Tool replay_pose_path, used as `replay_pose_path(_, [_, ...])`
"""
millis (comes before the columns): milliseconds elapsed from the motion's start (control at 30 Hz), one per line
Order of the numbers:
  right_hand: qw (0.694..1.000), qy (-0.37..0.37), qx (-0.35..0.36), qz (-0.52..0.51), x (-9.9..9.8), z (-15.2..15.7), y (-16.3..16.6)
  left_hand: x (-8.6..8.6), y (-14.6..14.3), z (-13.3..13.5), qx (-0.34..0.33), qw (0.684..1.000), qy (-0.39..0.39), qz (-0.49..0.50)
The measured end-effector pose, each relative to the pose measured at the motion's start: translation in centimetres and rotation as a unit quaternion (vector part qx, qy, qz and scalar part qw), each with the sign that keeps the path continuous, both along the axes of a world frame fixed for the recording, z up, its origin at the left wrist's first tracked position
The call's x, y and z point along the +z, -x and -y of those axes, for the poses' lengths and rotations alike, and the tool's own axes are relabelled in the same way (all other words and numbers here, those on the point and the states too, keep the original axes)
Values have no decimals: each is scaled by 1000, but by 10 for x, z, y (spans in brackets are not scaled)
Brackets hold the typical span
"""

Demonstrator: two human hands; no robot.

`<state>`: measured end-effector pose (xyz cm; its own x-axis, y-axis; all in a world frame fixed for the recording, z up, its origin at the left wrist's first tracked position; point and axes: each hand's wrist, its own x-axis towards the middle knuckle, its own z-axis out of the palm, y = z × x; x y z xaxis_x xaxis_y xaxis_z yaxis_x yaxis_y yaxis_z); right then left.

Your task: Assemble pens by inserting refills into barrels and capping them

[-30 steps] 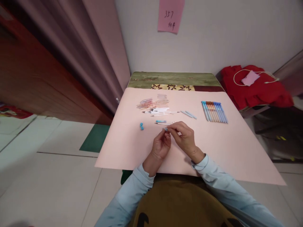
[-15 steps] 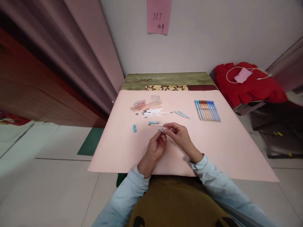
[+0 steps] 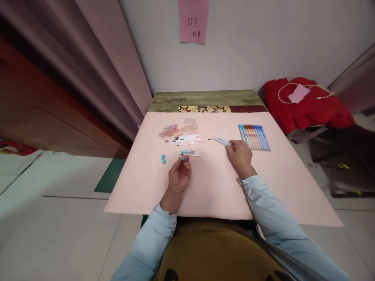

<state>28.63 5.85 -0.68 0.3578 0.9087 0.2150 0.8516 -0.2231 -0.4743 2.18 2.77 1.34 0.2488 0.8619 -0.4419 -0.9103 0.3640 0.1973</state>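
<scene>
My left hand (image 3: 181,176) is closed in a pinch on a small blue pen part (image 3: 183,158), a short piece with a ring-like open end turned toward me. Just beyond it on the pink sheet lie a blue printed pen tube (image 3: 187,152) and a white pen refill (image 3: 195,155). At the right, my right hand (image 3: 240,156) has its fingertips closed on the near end of a light blue pen barrel (image 3: 225,142). A second, similar barrel (image 3: 217,140) lies alongside. The fingers partly hide the barrel ends.
Several white refills (image 3: 187,139) lie in a pile, with clear and brownish tubes (image 3: 172,130) behind. A blue bow-shaped piece (image 3: 163,159) is at left. Several capped pens (image 3: 254,137) stand in a row at right. The pink sheet (image 3: 140,187) overhangs the table's front.
My right hand has left my left hand and moved right and forward to the light blue barrels. My left hand has shifted slightly left, still holding the small blue part.
</scene>
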Motion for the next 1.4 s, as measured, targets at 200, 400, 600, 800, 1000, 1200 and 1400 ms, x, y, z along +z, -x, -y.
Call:
replay_pose_path(200, [1000,-5,5,13,-9,-1,-1,1,-1,-1,31,999,-22,-26])
replay_pose_path(400, [1000,1,-2,11,-12,-3,-4,0,-3,-2,19,999,-29,-37])
replay_pose_path(600, [1000,-3,-7,2,-11,-2,-5,1,-4,-2,34,999,-25,-29])
replay_pose_path(800, [999,-26,-5,-26,-12,1,-8,0,5,-6,82,995,-41,-25])
replay_pose_path(1000, [991,-93,-5,-101,-18,2,-12,-2,10,-6,104,992,-57,-41])
replay_pose_path(1200, [988,-114,14,-104,-22,1,-16,-4,6,-2,77,994,-68,-45])
replay_pose_path(1400, [984,-144,4,-102,-20,2,-16,-5,7,-5,70,993,-74,-56])
